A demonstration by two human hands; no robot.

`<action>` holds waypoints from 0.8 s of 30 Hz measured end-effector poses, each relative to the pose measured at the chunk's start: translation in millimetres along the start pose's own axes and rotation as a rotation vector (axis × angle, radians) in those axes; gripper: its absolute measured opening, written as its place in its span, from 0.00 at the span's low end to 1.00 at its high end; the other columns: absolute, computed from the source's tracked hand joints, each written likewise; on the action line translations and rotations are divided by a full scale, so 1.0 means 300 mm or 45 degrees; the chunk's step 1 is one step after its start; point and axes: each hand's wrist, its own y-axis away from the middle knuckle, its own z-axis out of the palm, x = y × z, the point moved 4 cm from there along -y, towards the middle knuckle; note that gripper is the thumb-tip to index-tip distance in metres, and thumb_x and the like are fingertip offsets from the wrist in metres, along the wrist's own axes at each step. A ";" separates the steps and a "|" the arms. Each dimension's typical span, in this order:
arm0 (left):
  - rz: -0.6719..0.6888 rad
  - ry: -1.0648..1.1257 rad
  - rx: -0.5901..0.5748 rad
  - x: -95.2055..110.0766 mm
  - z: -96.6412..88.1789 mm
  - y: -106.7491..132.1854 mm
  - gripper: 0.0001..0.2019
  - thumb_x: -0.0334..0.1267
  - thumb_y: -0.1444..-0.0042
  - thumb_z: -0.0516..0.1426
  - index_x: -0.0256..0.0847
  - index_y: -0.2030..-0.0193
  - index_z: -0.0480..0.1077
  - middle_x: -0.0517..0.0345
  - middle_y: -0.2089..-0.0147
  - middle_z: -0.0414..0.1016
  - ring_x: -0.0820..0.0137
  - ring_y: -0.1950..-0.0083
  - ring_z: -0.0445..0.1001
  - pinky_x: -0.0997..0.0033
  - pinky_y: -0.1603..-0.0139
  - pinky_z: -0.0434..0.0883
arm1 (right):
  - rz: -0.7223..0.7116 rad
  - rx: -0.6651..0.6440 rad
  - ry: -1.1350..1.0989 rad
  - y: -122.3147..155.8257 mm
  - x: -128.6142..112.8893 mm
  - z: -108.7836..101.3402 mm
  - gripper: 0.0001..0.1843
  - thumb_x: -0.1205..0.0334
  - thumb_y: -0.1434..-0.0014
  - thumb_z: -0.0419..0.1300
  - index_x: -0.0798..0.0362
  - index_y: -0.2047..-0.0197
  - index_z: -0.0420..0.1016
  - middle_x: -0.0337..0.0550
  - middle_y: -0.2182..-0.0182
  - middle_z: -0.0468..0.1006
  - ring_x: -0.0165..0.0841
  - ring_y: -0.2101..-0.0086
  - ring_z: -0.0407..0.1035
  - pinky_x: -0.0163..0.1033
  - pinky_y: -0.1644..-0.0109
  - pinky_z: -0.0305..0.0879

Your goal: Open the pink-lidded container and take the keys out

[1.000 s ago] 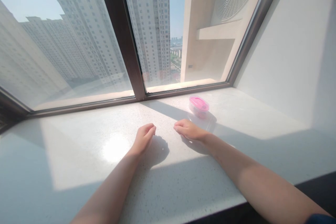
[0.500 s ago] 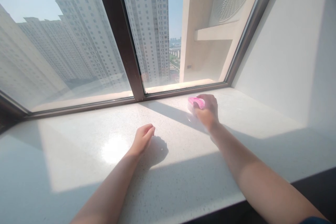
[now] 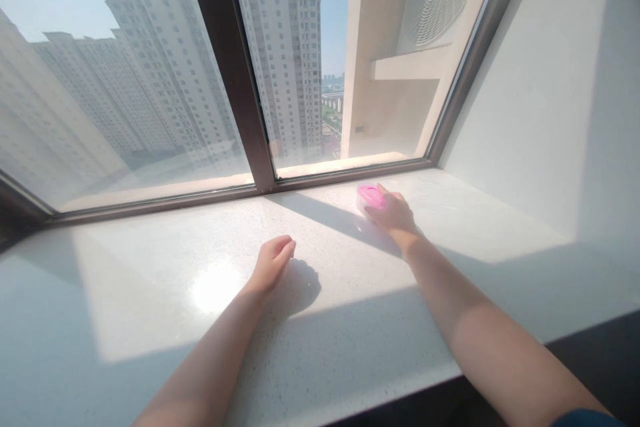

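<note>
My right hand [image 3: 394, 211] is closed around the right side of a pink scrub brush [image 3: 369, 195] near the window frame. The brush has a bright pink top and a paler, whitish underside, which rests on the white speckled sill [image 3: 340, 260]. Part of it is hidden behind my fingers. To the left and closer to me, my left hand [image 3: 274, 259] lies on the sill with its fingers curled in. Nothing shows in it, and its shadow falls to the right.
A dark window frame [image 3: 330, 179] runs along the back of the sill, with an upright bar [image 3: 237, 73] dividing the glass. A white wall [image 3: 535, 113] bounds the right side. Sunlight glares on the sill left of my left hand. The sill's front edge drops to a dark area.
My right hand's grip on the brush has shifted: its fingers are lower and cover the handle differently. The brush has moved very slightly left. My left hand stays still.
</note>
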 end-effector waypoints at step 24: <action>-0.038 0.006 0.116 -0.024 -0.026 -0.013 0.21 0.49 0.43 0.54 0.37 0.49 0.66 0.47 0.52 0.71 0.63 0.57 0.70 0.63 0.58 0.68 | -0.895 -0.470 -0.725 0.197 -0.241 -0.024 0.30 0.59 0.48 0.65 0.47 0.41 0.70 0.48 0.47 0.71 0.42 0.49 0.67 0.47 0.44 0.62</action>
